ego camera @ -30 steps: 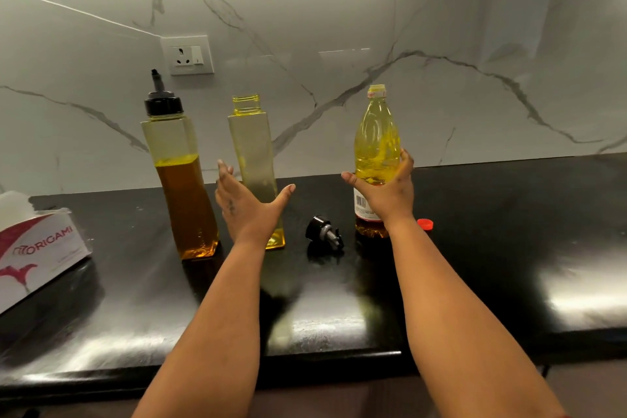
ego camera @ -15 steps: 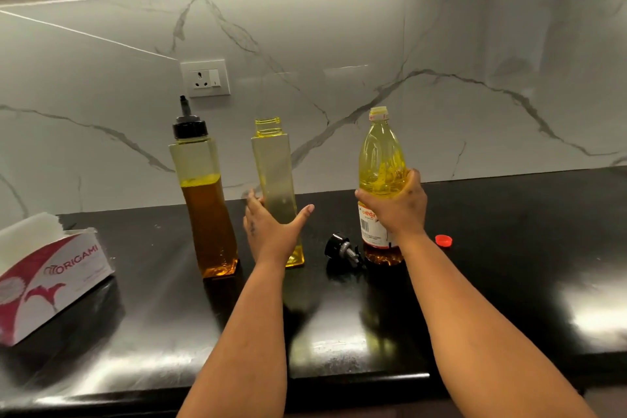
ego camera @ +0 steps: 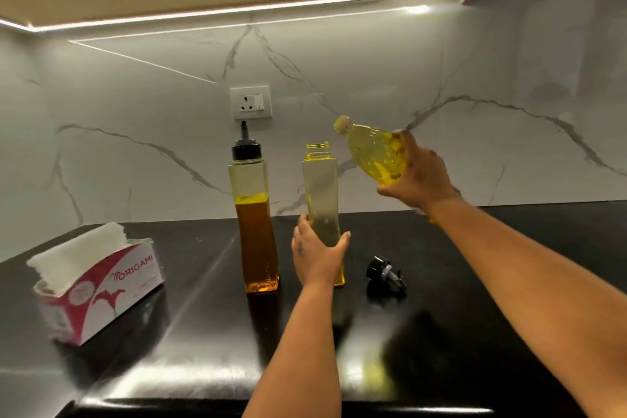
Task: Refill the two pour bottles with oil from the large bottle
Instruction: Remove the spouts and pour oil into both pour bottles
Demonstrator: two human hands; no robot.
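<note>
Oil-filled large clear plastic bottle (ego camera: 373, 151), its yellow contents bright under the cabinet light strip (ego camera: 237, 10), is held in the air at the right of the scene, tilted with its uncapped mouth pointing up and left toward the open neck of the empty square-sided clear pour bottle (ego camera: 320, 187). The right hand (ego camera: 415, 176) grips the large bottle around its lower body, fingers and thumb curled round it; the mouth sits just above and to the right of the empty bottle's rim, not touching it.

The left hand (ego camera: 317, 254) holds the empty pour bottle low on its body, thumb on the right side and fingers on the left, while the bottle stands upright on the glossy black stone countertop (ego camera: 203, 349). A thin layer of yellow oil shows at its base.

Just to its left stands the second square pour bottle (ego camera: 254, 224) (capped with a black spout top), roughly two-thirds full of amber oil. A loose black pour spout cap (ego camera: 385, 273) lies on its side on the counter to the right of the left hand.

A red-and-white tissue box marked ORIGAMI (ego camera: 98, 285) sits at the counter's left, and a white wall socket (ego camera: 251, 102) is set into the marble-veined backsplash behind the bottles.
</note>
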